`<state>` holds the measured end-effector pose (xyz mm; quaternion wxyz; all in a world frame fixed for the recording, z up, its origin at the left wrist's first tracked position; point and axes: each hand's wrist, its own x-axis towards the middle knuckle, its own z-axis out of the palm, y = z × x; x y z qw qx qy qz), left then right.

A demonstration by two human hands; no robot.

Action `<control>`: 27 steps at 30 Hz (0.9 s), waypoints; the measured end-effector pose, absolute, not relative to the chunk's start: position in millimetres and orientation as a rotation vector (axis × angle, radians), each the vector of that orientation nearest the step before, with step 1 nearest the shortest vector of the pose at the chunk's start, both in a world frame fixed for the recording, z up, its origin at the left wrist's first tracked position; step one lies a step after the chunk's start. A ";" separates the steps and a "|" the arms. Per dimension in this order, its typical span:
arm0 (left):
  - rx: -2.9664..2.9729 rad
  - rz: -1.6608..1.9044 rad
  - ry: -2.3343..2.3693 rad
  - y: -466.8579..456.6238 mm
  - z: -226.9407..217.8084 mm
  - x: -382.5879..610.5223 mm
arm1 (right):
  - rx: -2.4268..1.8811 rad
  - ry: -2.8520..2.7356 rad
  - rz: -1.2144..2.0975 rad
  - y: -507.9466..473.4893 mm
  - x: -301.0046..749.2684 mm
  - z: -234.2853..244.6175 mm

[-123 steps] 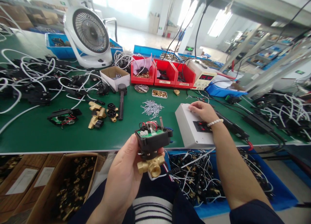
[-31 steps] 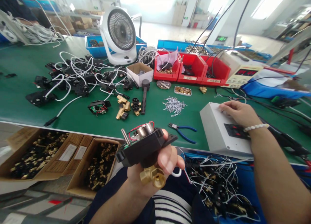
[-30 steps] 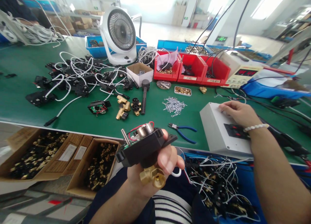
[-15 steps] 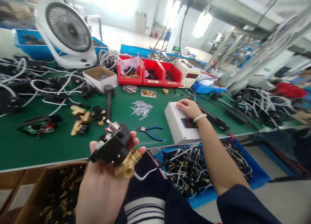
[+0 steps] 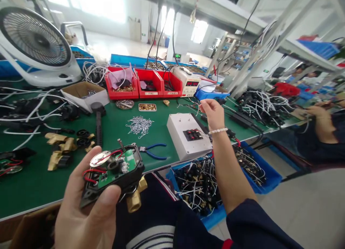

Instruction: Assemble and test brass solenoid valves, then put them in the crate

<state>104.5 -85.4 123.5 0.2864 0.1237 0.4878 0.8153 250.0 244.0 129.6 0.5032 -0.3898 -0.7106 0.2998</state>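
Note:
My left hand (image 5: 88, 202) is closed around an opened black valve controller housing (image 5: 132, 180), thumb over its near edge. Inside show a green circuit board (image 5: 130, 162), red wires and a round silver disc (image 5: 100, 158). A brass valve body (image 5: 134, 202) hangs beneath the housing. My right hand (image 5: 213, 114), with a beaded bracelet at the wrist, is raised above the far right side of a white switch box (image 5: 176, 128). Its fingertips are pinched at a thin pale wire (image 5: 198, 108), small and partly hidden. Blue-handled cutters (image 5: 155, 152) lie beyond the housing.
Metal pins (image 5: 139, 126) lie in a heap mid-table. Brass fittings (image 5: 60, 146) are at left, beside a black screwdriver-like tool (image 5: 99, 123). Red bins (image 5: 151, 94) and a power supply (image 5: 188, 85) line the back. A blue crate (image 5: 212, 220) sits below the edge; another person's hand (image 5: 319, 114) is far right.
My left hand has turned the housing so its open side with the board faces me. My right hand has lifted off the switch box toward its far right side. The camera view has shifted right.

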 end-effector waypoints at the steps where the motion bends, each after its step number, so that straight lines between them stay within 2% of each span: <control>1: 0.299 2.148 1.305 -84.6 124.0 104.1 | -0.864 -1.737 0.749 226.6 252.5 133.4; 5: 0.230 2.053 1.251 -77.6 125.7 104.3 | -0.486 -2.275 1.081 140.2 263.7 132.8; 8: 0.233 2.008 1.197 -74.0 125.9 103.6 | -0.262 -2.596 1.274 91.5 274.0 101.5; 15: 0.244 2.018 1.099 -76.4 127.4 102.5 | -0.693 -3.036 1.153 47.0 292.2 1.5; 27: 0.296 2.023 1.088 -79.5 129.7 98.6 | -0.869 -3.002 0.803 44.1 301.0 -10.5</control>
